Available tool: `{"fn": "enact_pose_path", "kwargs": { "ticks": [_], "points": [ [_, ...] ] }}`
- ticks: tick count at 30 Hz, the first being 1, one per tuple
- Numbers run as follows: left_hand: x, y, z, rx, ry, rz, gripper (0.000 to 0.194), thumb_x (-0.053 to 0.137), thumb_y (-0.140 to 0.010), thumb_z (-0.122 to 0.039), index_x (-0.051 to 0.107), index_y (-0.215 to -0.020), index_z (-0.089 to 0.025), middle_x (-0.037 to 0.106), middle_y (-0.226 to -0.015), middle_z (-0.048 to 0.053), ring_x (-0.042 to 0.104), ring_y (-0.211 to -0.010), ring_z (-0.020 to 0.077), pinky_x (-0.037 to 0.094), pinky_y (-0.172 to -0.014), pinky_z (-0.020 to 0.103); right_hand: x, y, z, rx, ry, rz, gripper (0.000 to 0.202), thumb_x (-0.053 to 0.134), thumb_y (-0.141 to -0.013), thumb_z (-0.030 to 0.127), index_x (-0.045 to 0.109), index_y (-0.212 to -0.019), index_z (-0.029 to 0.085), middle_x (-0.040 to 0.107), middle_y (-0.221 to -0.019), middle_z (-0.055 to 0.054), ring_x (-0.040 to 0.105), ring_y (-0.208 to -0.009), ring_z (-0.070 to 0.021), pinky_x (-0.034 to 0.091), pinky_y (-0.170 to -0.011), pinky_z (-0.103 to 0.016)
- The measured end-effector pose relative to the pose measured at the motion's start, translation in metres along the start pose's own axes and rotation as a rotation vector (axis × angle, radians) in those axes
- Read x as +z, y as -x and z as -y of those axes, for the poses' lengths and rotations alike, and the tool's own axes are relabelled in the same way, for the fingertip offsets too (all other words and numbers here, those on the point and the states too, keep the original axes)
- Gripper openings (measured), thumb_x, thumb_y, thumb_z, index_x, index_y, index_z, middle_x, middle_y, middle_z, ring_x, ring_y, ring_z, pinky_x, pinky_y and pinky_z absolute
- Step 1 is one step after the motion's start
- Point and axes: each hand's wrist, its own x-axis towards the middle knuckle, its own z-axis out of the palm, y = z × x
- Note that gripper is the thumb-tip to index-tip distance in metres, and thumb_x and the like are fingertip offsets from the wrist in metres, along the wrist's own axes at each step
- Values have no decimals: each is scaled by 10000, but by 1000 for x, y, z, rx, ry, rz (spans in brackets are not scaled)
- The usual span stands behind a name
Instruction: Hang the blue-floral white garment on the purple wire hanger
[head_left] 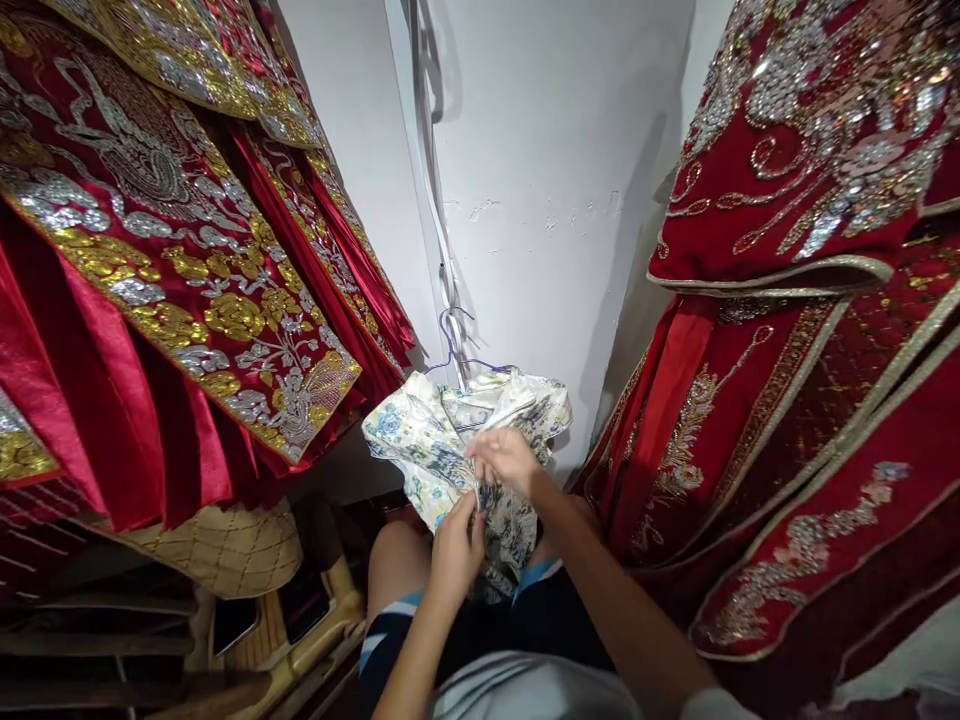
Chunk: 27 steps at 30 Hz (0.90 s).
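A pale floral shirt (pixel 420 430) with blue and green prints hangs on a thin purple hanger (pixel 450 345) in front of my knees. My left hand (pixel 456 545) pinches the front edge of the shirt low down, thumb against fingers. Slightly higher and to the right, my right hand (pixel 506 460) has its fingers closed on the same front edge. The fabric between the two hands is drawn together. Whether a button lies under the fingertips is too small to tell.
Red gowns with gold and silver embroidery (pixel 232 310) hang at left, and a beaded red gown (pixel 787 200) hangs at right. A white wall (pixel 555 130) stands ahead with a pale strap (pixel 420 150). At lower left, a phone (pixel 234 622) lies on a wooden chair (pixel 300 650).
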Motion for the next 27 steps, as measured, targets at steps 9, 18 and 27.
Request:
{"fn": "enact_pose_path", "kwargs": {
  "ticks": [9,18,27],
  "points": [
    [3,-12,37,-17,-146,100,146,429,-918,-217,546,-834,-193,591,-775,52,578,-728,217,402,-660,294,26,-60,56,-163,-29,-188,230,628,-808,357,658,-724,145,608,-507,17,432,-363,-69,309,-382,-202],
    [-80,-104,-47,279,119,-349,311,488,-976,-325,577,-1242,-190,656,-957,49,609,-831,159,457,-816,289,12,-39,40,-241,-72,-157,226,617,-808,380,617,-752,161,546,-495,44,443,-413,-81,329,-420,-209],
    [-119,-105,-54,165,303,-797,125,652,-876,-273,650,-819,-161,629,-833,6,575,-828,140,444,-815,249,4,-31,-26,-168,216,-268,311,607,-781,388,470,-572,204,378,-475,65,318,-443,-84,207,-437,-236]
  ]
}}
